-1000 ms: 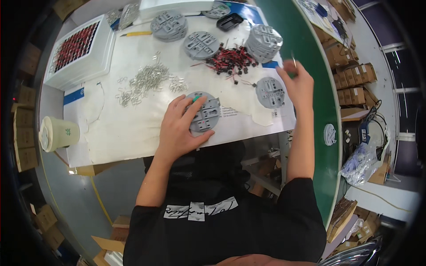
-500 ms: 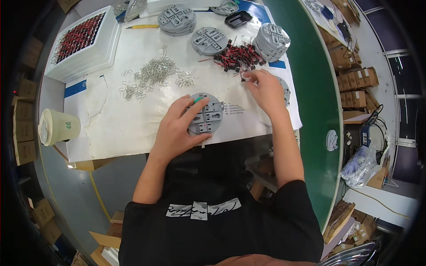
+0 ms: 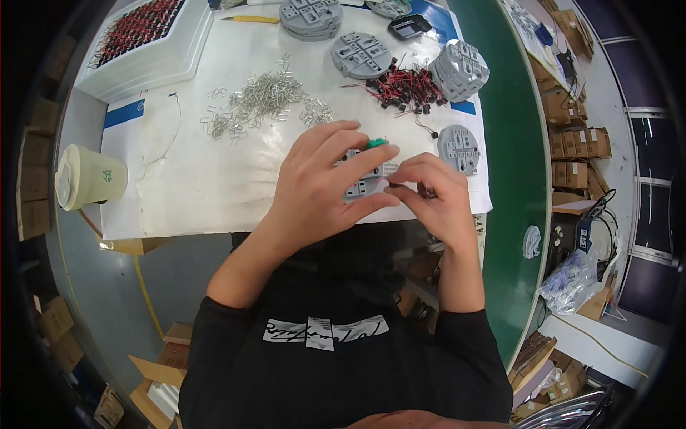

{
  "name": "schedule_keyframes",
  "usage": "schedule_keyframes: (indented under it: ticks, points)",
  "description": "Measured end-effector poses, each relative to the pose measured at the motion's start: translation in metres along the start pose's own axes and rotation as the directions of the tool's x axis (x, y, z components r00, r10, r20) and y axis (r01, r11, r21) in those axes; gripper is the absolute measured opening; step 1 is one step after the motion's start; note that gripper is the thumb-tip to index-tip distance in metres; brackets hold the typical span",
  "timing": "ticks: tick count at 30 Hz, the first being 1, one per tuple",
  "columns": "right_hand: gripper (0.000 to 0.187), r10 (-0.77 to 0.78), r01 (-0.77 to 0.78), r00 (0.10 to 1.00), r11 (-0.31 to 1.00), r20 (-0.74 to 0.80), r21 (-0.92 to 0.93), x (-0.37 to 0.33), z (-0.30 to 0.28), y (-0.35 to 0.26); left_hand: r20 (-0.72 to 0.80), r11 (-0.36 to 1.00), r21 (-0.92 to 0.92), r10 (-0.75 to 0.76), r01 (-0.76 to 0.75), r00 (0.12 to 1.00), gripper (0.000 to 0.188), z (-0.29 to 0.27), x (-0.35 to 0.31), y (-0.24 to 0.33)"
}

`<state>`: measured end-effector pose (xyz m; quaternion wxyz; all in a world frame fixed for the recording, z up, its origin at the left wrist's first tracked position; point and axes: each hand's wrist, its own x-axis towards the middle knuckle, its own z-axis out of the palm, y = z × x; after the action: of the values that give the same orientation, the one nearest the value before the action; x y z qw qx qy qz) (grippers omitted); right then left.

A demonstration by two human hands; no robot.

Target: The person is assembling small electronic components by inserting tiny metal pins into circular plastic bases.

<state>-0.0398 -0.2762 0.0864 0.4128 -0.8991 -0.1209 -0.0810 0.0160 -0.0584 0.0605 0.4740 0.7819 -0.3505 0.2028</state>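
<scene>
My left hand (image 3: 311, 186) lies over a grey round plastic disc (image 3: 355, 189) near the table's front edge, thumb and fingers around its rim. A small green piece (image 3: 376, 144) shows at a fingertip of that hand; whether it is worn or held I cannot tell. At the disc's right side, my right hand (image 3: 437, 196) is closed in a pinch on a small black part with wires (image 3: 391, 186), mostly hidden by the fingers. A heap of black parts with red and black wires (image 3: 407, 86) lies beyond my hands.
Bent metal clips (image 3: 261, 100) form a loose pile at centre left. More grey discs stand stacked at the back (image 3: 311, 18) and right (image 3: 459, 71); a single disc (image 3: 459, 150) lies nearer. A white foam box (image 3: 193, 61), yellow knife (image 3: 250, 19) and pale tub (image 3: 93, 177) occupy the left.
My right hand has come back from the wired-part heap to the disc, bringing a small part. My left hand and the disc appear farther right, and the view has shifted slightly.
</scene>
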Motion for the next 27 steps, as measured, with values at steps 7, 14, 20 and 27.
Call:
schedule_keyframes:
  ticks: [7,14,20,27]
  points:
    - [0.02,-0.033,0.12,0.982,0.871,-0.187,0.476,-0.017,0.024,0.015,0.325,0.757,-0.482,-0.314,0.442,0.892,0.015,-0.002,-0.013,0.003]
    - [0.021,0.093,0.035,0.983,0.745,-0.156,0.666,-0.025,0.031,0.016,0.086,0.873,-0.376,-0.3,0.31,0.95,0.013,0.01,-0.027,0.011]
    - [0.024,0.368,-0.283,0.924,0.485,0.1,0.827,-0.034,0.029,0.01,-0.065,1.0,0.005,0.028,-0.028,0.998,0.015,0.003,-0.023,0.011]
    - [0.022,0.178,-0.071,0.982,0.656,-0.063,0.751,-0.031,0.038,0.006,0.257,0.828,-0.41,-0.298,0.383,0.919,0.013,0.001,-0.023,0.013]
